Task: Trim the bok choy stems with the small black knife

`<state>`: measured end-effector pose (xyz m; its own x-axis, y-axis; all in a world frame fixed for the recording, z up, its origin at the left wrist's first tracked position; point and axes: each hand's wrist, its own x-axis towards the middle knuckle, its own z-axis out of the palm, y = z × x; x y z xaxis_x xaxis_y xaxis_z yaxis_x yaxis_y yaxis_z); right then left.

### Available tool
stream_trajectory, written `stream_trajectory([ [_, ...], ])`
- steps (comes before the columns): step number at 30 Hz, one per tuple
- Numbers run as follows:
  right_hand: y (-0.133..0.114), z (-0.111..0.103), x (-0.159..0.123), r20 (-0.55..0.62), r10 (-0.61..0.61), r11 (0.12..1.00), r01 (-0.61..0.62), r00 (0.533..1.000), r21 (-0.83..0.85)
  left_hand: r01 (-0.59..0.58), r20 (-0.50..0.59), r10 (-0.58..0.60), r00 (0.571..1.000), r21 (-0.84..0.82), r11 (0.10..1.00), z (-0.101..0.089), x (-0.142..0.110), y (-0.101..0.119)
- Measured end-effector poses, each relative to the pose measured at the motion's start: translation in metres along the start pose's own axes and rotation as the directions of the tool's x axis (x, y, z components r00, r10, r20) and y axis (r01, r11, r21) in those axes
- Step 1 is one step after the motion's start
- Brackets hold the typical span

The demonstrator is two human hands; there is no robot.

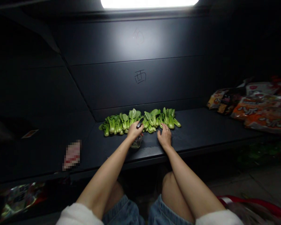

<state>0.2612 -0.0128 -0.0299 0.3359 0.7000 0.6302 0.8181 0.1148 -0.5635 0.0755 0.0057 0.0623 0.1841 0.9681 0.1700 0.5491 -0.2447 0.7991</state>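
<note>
The row of bok choy (140, 122) is lying on the dark shelf (201, 131), looking light, limp-leaved and bruisable, best lifted by its firm pale stems, the left hand (134, 131) at seven o'clock pinching a small dark object (139, 124) while the right hand (165, 137) at five o'clock is resting spread, fingers touching stems

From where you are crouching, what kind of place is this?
Probably a grocery shop's produce display. A dark stepped shelf under a bright strip light carries a row of bok choy that both hands touch, and packaged snacks are piled at the right. A red basket rim shows nearby.
</note>
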Motion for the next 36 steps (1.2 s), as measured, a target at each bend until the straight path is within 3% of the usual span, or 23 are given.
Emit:
stream_trajectory([
  [8, 0.003, -0.001, 0.001, -0.004, 0.003, 1.000, -0.003, 1.000, -0.001, -0.012, -0.007, 0.012, 1.000, 0.015, 1.000, 0.006, 0.006, -0.001],
  [22, 0.006, -0.005, 0.003, 0.011, 0.050, 0.999, -0.050, 0.999, -0.002, 0.008, 0.002, -0.007, 1.000, -0.050, 0.999, 0.018, 0.007, 0.024],
  [36, 0.012, -0.008, 0.005, 0.018, 0.083, 0.996, -0.084, 0.996, 0.026, 0.006, -0.023, -0.005, 1.000, 0.025, 1.000, 0.030, 0.016, 0.019],
])
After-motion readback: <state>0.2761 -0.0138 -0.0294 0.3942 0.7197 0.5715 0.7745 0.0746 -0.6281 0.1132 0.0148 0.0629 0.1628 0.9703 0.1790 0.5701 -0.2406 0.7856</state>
